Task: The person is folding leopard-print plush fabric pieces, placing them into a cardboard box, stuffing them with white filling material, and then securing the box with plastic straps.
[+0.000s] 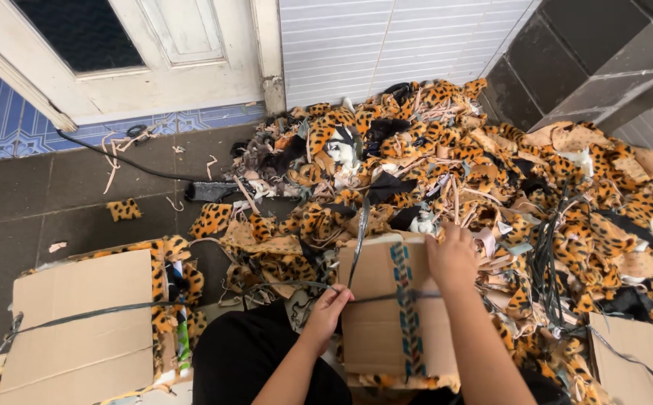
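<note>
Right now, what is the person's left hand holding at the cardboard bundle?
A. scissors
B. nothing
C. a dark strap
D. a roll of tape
C: the left hand closes its grip on the dark strap that runs across the cardboard bundle.

Big heap of leopard-print fabric scraps point(491, 165) spread ahead and to the right of the hands. Tied cardboard bundle point(86, 322) left of the hands, strap across it. Another cardboard piece point(630, 345) low right. Black cable point(116, 159) on dark floor tiles point(34, 202) far left. White door point(176, 67) beyond, white ribbed wall point(386, 45) behind the heap.
</note>
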